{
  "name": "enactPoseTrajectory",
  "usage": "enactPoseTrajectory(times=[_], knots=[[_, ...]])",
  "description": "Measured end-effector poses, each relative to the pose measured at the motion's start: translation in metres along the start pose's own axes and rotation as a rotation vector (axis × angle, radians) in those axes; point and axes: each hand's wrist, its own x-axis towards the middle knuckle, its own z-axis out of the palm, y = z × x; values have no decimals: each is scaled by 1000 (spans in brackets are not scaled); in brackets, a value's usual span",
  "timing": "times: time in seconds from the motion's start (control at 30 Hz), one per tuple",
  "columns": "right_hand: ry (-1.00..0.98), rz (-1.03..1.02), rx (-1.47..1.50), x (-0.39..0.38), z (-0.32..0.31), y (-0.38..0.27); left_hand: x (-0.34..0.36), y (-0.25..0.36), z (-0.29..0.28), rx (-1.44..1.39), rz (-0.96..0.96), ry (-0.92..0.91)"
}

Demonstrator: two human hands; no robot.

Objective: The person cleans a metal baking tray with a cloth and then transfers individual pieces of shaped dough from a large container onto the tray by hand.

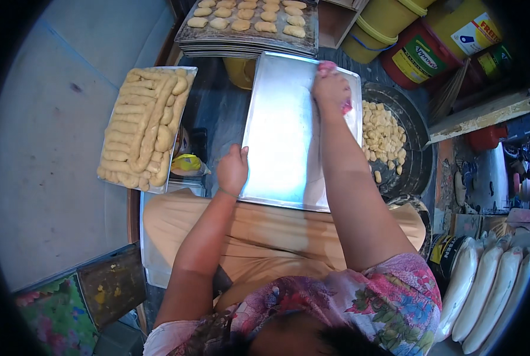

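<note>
I saw the left hand (pixel 233 170) pinching the metal tray (pixel 279 130) at its left edge, right hand (pixel 332 90) bunched round a red cloth (pixel 326 66) near its far-right corner. Tray lay at the lap (pixel 271 224).

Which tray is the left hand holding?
The left hand holds the shiny middle tray by its edge; the left tray and top far tray carry dough.

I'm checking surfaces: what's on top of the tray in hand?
On the metal baking tray, the right hand holds a pinkish-red cloth near the far right corner; the metal beneath them is covered.
</note>
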Motion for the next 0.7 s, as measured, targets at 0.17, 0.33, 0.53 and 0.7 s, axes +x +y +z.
enactPoseTrajectory(times=[0.17,0.33,0.53,0.7], knots=[[-92,-454,3,-38,1,-44,-2,-10,1,5,15,35],[-46,-153,59,4,-14,-9,-1,4,-4,44,18,10],[19,-768,84,-91,8,-15,1,-5,3,-6,4,-13],[-307,-1269,198,-229,-31,49,-5,-14,0,-220,7,-2]])
